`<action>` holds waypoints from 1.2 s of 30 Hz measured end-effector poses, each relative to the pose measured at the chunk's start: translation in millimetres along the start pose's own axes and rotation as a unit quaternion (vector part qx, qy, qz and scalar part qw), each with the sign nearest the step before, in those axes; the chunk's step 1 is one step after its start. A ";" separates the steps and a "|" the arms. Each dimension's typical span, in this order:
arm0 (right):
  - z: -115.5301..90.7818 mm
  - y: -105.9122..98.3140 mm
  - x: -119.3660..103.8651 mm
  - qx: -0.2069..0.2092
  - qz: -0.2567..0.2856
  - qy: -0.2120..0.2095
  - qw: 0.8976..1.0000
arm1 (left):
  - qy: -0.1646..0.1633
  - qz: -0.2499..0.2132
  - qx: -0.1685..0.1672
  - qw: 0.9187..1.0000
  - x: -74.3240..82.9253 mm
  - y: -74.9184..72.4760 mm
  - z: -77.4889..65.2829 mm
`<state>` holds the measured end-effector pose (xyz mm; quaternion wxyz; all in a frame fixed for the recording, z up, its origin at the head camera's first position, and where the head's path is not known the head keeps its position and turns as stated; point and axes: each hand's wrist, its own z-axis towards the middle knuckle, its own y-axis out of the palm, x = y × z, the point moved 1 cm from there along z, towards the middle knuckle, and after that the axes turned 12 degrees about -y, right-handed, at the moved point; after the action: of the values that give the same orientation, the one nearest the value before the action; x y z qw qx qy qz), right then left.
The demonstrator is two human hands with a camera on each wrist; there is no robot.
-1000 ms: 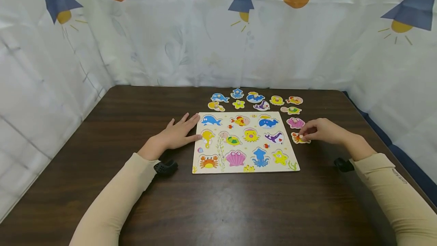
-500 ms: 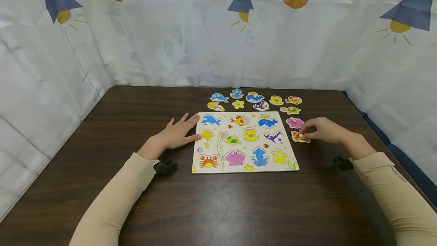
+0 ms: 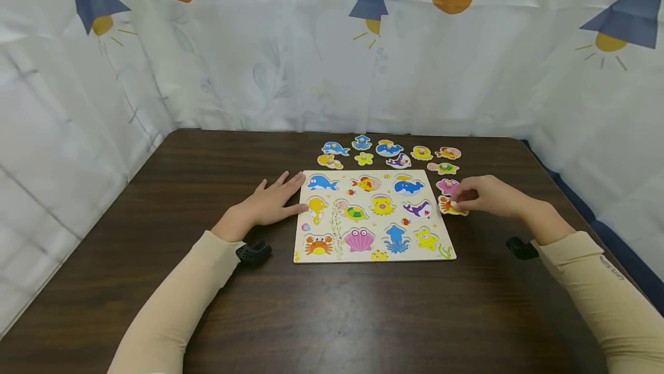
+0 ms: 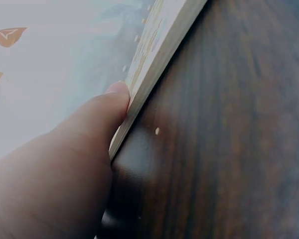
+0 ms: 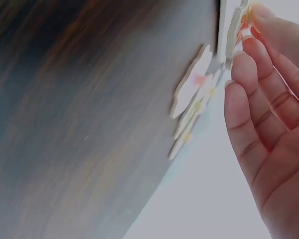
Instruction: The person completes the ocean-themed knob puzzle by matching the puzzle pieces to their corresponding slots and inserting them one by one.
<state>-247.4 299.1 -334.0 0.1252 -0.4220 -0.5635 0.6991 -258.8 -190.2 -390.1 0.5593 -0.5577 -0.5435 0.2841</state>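
Under my pinch: the crab piece (image 3: 445,206), right of centre in the head view, just beside the right edge of the puzzle board (image 3: 378,221); it lies leftward of my right hand (image 3: 490,194), beneath the fingertips.
Right fingers: thumb and forefinger clamped on the crab piece near its middle; the other fingers bent loosely behind, as the right wrist view shows at upper right; whether the crab piece is flat or raised I cannot tell.
Crab's long axis: roughly sideways across the frame, sloping slightly down to the right.
Matching crab picture (image 3: 319,245): lower left corner of the board, well apart from my pinch; leftward and lower in the frame, so I judge that offset matters most.
Nearer hand: my right for the crab piece; my left hand (image 3: 264,206) is nearer the picture.
Left fingers: spread and fairly straight at the board's left edge, thumb touching it; nothing gripped.
Close neighbours: pink shell piece (image 3: 447,185) directly above the crab piece and partly behind my fingertips; turtle piece (image 3: 443,168) above that; fish piece (image 3: 448,153) higher again.
In the way: the board's right edge close on the left; the shell crowding the upper side.
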 end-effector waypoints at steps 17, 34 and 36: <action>26.3 12.5 -51.9 -0.001 -0.021 -0.087 0.996 | 0.003 0.003 -0.003 1.000 0.4 -0.3 3.0; 56.9 37.4 -91.4 0.014 -0.011 -0.116 0.993 | 0.001 0.002 -0.003 1.000 -2.3 0.8 2.7; 61.0 39.7 -95.5 0.016 -0.006 -0.119 0.993 | 0.000 0.001 -0.005 1.000 -2.1 0.5 2.8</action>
<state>-221.5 182.0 -326.1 0.0677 -0.3303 -0.5659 0.7524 -261.7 -191.2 -391.8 0.5566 -0.5610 -0.5439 0.2822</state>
